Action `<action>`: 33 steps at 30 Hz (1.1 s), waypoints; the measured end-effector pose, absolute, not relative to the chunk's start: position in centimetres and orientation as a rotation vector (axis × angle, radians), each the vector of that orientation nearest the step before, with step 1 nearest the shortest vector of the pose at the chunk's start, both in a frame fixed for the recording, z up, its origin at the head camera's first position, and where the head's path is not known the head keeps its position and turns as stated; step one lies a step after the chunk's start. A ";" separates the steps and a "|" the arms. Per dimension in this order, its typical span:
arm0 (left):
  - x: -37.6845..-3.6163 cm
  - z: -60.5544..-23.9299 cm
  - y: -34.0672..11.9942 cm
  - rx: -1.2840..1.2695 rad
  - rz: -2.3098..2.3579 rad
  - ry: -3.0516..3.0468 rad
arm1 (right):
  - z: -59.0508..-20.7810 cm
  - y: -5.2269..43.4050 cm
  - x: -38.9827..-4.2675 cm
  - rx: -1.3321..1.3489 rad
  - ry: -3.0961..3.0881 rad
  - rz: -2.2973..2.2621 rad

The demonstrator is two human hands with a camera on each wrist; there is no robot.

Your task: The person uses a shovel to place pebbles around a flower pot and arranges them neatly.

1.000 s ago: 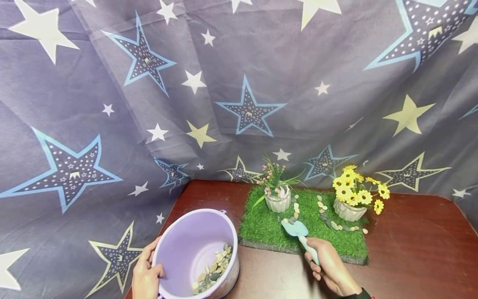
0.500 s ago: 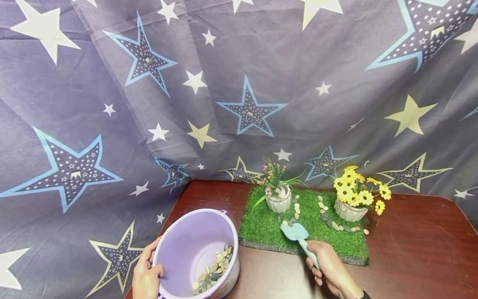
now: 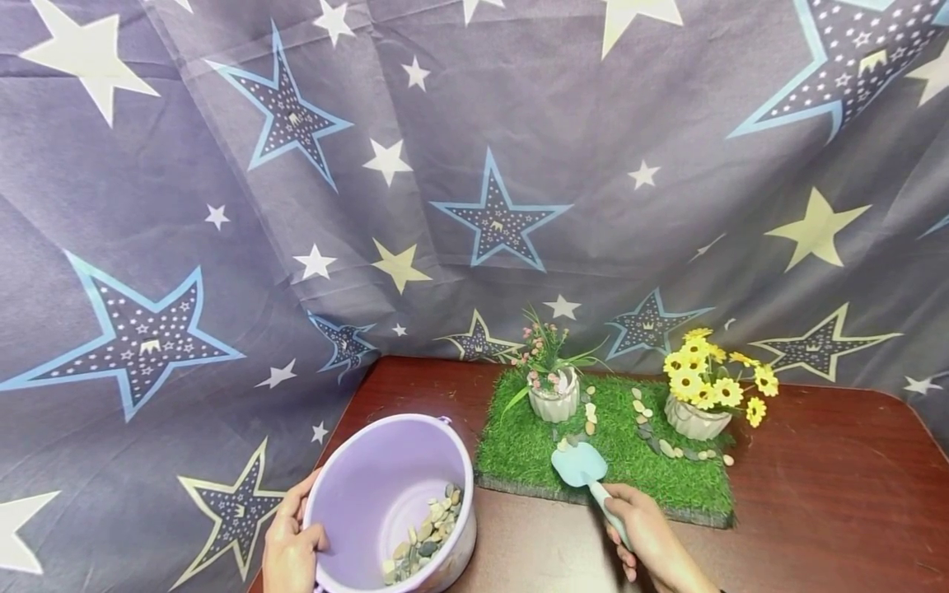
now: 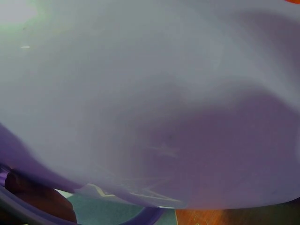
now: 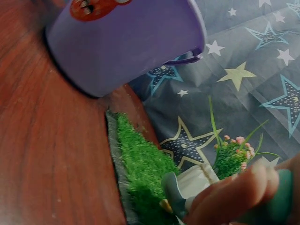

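Observation:
My left hand (image 3: 291, 539) grips the rim of a tilted purple bucket (image 3: 385, 449), thumb inside. Several grey and tan pebbles (image 3: 426, 539) lie low inside it. In the left wrist view the bucket's wall (image 4: 140, 93) fills most of the picture. My right hand (image 3: 643, 527) holds a light blue toy shovel (image 3: 581, 465) by its handle. The blade is low over the front of the green turf mat (image 3: 534, 469), its tip right at a few pebbles (image 3: 571, 442). In the right wrist view, fingers (image 5: 234, 197) wrap the handle and the blade (image 5: 173, 192) shows edge-on.
A white pot with pink flowers (image 3: 553, 399) stands on the mat's left side, one with yellow flowers (image 3: 695, 412) at its right. Pebbles (image 3: 670, 449) curve in a line near the right pot. A star-patterned cloth (image 3: 497, 123) hangs behind the brown table (image 3: 830, 486).
The shovel blade has shifted slightly left and toward me, and the right hand has come down with it. The left hand and bucket stay in place.

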State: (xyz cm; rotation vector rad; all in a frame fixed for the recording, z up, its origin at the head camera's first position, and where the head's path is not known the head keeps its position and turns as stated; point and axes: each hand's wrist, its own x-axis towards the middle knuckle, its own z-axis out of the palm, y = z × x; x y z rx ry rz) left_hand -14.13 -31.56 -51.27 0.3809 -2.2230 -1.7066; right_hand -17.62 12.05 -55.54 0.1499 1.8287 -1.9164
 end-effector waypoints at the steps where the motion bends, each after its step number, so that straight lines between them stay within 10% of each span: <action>1: -14.1 -51.3 -31.6 0.382 -1.708 -2.222 | -55.8 12.0 -17.6 0.143 1.826 -1.916; 33: -14.1 -51.3 -31.6 0.378 -1.698 -2.227 | -56.3 9.5 -18.5 0.093 1.514 -2.088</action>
